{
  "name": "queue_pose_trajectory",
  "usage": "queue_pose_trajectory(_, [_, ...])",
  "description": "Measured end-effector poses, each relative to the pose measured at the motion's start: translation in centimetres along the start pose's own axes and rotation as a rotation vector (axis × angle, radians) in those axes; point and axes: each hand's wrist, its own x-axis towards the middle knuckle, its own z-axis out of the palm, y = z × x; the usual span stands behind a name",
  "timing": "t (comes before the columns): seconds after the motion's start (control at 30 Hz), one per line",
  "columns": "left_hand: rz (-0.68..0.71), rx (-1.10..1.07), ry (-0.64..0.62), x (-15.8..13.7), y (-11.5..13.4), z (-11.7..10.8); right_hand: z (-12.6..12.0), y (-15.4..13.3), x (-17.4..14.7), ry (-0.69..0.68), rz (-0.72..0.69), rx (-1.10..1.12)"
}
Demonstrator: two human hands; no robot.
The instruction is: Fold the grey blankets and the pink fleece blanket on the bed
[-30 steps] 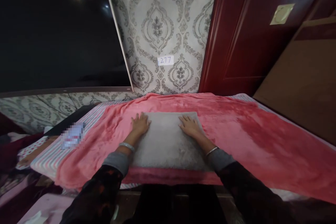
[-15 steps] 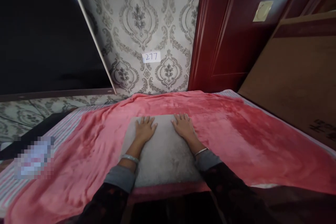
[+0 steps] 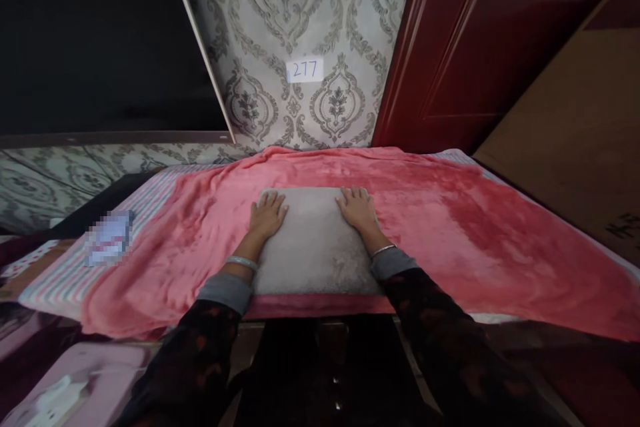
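A: Where is the grey plush cloth [image 3: 310,247] lying?

B: It is lying flat in the middle of the scene, on top of the pink blanket [image 3: 425,227], and a strip of that blanket is showing along its near edge.

A: And the left hand [image 3: 267,215]?

B: It is resting palm down at the cloth's far left corner, its fingers spreading wide and pointing towards the far side.

A: What is the right hand [image 3: 357,209] doing?

B: It is resting palm down by the far right corner, fingers spreading too, and the cloth's middle is showing between both hands.

A: What are the arms wearing?

B: Grey cuffs [image 3: 225,290] are ending the dark patterned sleeves [image 3: 195,347], and a bracelet is circling each wrist.

A: What else is lying nearby?

B: On the left, a striped sheet [image 3: 60,287] is showing from under the blanket, with a blurred item [image 3: 109,240] lying on it; I cannot tell what it is.

A: And farther back?

B: Patterned wallpaper [image 3: 295,107] is bearing a card [image 3: 305,69] reading "277". A black screen [image 3: 95,47] is standing left of it, a red door [image 3: 460,47] right.
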Motion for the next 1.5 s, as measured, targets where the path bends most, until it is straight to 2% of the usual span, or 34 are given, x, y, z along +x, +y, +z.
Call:
queue_pose_trajectory(0.13, [-0.089,-0.016,-0.093,-1.8,-2.7,-1.0,-1.2,0.1,-0.1,-0.101,-0.013,0.008])
queue_pose_trajectory(0.23, [-0.167,0.019,-0.109,-2.9,-3.1,-2.2,-2.7,0.5,-1.5,-0.197,-0.005,0.034])
queue_pose_trajectory(0.33, [-0.142,0.031,-0.058,-4.7,-1.5,-2.9,-3.6,0.5,-4.8,-0.169,-0.024,0.034])
queue_pose_trajectory(0.5, [0.179,-0.015,-0.028,-9.0,3.6,-1.1,-2.8,-0.7,-11.0,-0.108,-0.181,-0.023])
queue_pose_trajectory(0.63, [0.189,0.000,-0.059,-10.5,5.3,0.6,-1.8,-1.2,-12.7,-0.112,-0.180,-0.053])
queue_pose_trajectory(0.77, [0.138,0.006,-0.073,-10.5,3.9,0.3,-1.8,-1.1,-12.5,-0.104,-0.180,-0.055])
queue_pose_trajectory(0.9, [0.008,0.003,-0.085,-10.9,0.9,-0.4,-1.9,-0.9,-12.5,-0.109,-0.185,-0.055])
queue_pose_trajectory(1.07, [-0.086,-0.037,-0.101,-12.3,-2.5,0.0,-1.7,-0.9,-12.6,-0.110,-0.192,-0.056])
queue_pose_trajectory(1.27, [-0.146,-0.036,-0.091,-13.3,-3.9,-0.3,-2.1,-0.9,-12.5,-0.138,-0.181,-0.024])
queue_pose_trajectory(1.33, [-0.195,-0.008,-0.068,-13.3,-3.1,-1.1,-2.4,-0.4,-12.6,-0.169,-0.185,0.022])
queue_pose_trajectory(1.4, [-0.203,0.022,-0.004,-13.2,-1.1,-1.9,-2.6,0.4,-12.8,-0.155,-0.191,0.079])
queue_pose_trajectory(1.43, [-0.166,0.025,0.028,-13.2,0.3,-2.1,-2.7,0.8,-13.0,-0.124,-0.190,0.105])
queue_pose_trajectory(1.5, [-0.002,-0.002,0.049,-13.1,3.8,-2.1,-2.6,1.4,-13.4,-0.042,-0.187,0.133])
